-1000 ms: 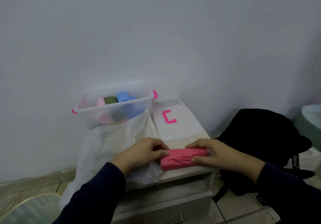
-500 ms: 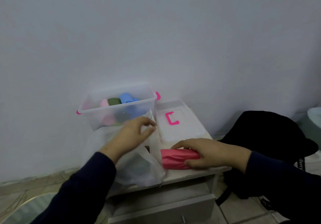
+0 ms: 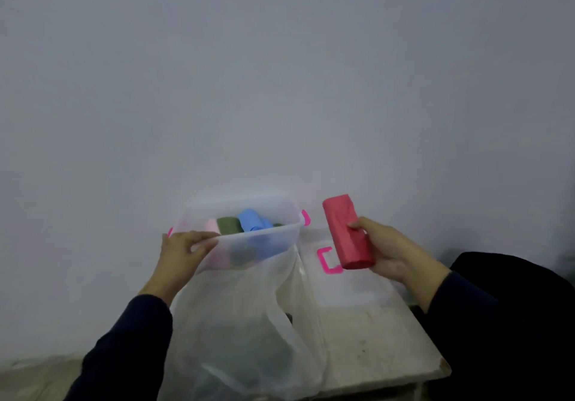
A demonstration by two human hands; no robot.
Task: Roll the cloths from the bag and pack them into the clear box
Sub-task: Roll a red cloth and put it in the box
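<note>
Head view: right hand (image 3: 393, 252) fingers wrap the soft, light roll (image 3: 347, 231) mid-length; left hand (image 3: 180, 252) pinches the box (image 3: 273, 213) rim

The right hand (image 3: 395, 252) is lifting the rolled red cloth (image 3: 347, 231) off the desk (image 3: 373, 338), while the left hand (image 3: 182, 251) is now gripping the clear box (image 3: 280, 235) at its near rim.

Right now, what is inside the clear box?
The clear box holds rolled cloths: a pink roll, a dark green roll and a blue roll. The frosted wall, the white bag and the left hand hide whatever lies lower.
</note>
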